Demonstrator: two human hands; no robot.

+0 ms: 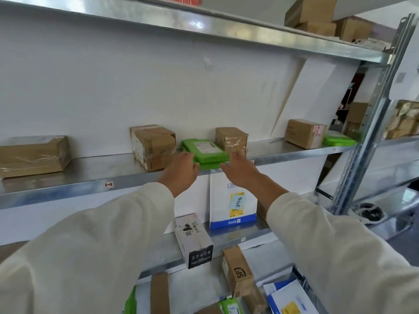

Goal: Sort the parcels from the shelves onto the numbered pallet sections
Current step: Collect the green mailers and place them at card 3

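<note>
Writing legible in frame: small white tag "1-2" (pixel 109 184) on the front lip of the grey metal middle shelf (pixel 68 175), left of centre; "SF" printed in black on the brown cardboard carton (pixel 237 269) at lower centre; blue handwritten note on a yellow label on the white-and-blue flat mailer (pixel 233 200) standing upright below the shelf, characters not readable.

Target parcel: flat bright-green plastic mailer bag (pixel 204 152), lying at the front edge of the middle shelf, centre of frame. White printed shipping label on its top face, text too small to read. Its front edge overhangs the shelf lip slightly.

Left hand (pixel 181 171): fingers loosely curled, spread, at the bag's left front corner, touching or nearly so; cannot tell if it has hold. Right hand (pixel 240 166): palm open, fingers extended, at the bag's right front corner, grasping nothing. Both sleeves cream fabric.

Neighbours: taped brown cardboard box (pixel 153 147) just left of the bag, touching or nearly; smaller tape-wrapped brown box (pixel 231 139) just behind its right side. Low brown box (pixel 34 155) at far left. At right, another brown box (pixel 305 132) beside a second green bag (pixel 339 139). White-and-black carton (pixel 193 240) on the lower shelf.
</note>
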